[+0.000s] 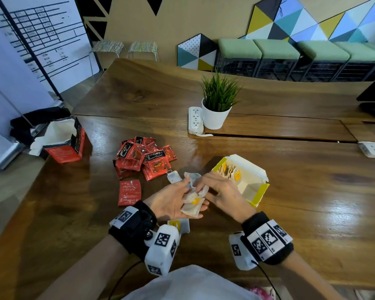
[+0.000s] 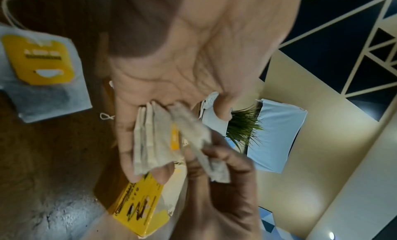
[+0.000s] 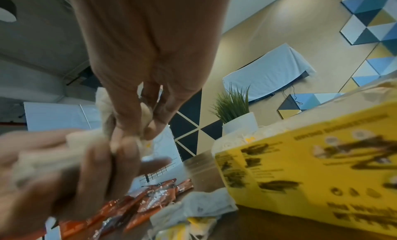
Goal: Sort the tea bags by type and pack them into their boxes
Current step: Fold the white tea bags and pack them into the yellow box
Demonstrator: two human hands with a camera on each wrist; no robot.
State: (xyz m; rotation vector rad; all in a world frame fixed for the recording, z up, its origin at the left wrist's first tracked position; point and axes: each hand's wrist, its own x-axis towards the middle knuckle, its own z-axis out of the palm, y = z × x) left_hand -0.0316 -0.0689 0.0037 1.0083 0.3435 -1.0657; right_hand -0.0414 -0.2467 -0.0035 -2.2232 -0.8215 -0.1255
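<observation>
I see bare forearms entering from the bottom of the head view, each wrist wrapped in a black band. The left wrist band (image 1: 134,224) carries a white tag with a black square code, a metal screw and a white camera block (image 1: 160,250) marked with more codes. The right wrist band (image 1: 268,239) bears three coded white tags and its own white block (image 1: 239,252). Thin black cables (image 1: 266,276) trail down from both. A white garment (image 1: 191,284) fills the bottom centre.
</observation>
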